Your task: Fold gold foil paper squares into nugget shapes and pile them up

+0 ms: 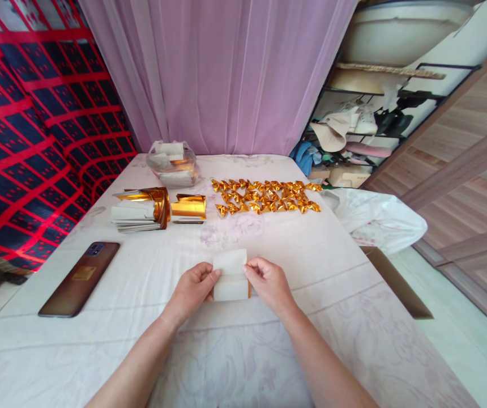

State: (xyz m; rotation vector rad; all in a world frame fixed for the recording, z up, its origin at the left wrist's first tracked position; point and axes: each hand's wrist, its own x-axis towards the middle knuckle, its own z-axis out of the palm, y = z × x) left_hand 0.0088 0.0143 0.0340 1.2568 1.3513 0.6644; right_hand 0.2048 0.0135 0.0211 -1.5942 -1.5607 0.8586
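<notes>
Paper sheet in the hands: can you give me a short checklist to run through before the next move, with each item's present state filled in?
1. Left hand has hold of the sheet's left side: ok.
2. Right hand has hold of the sheet's right side: ok.
3. Paper sheet shows its pale face up, with gold at its lower right edge: ok.
4. Crease on the sheet's underside is sharp: cannot tell, that side is hidden.
5. Phone lies apart from both hands: ok.
6. Folded gold pieces lie beyond the sheet, untouched by the hands: ok.
</notes>
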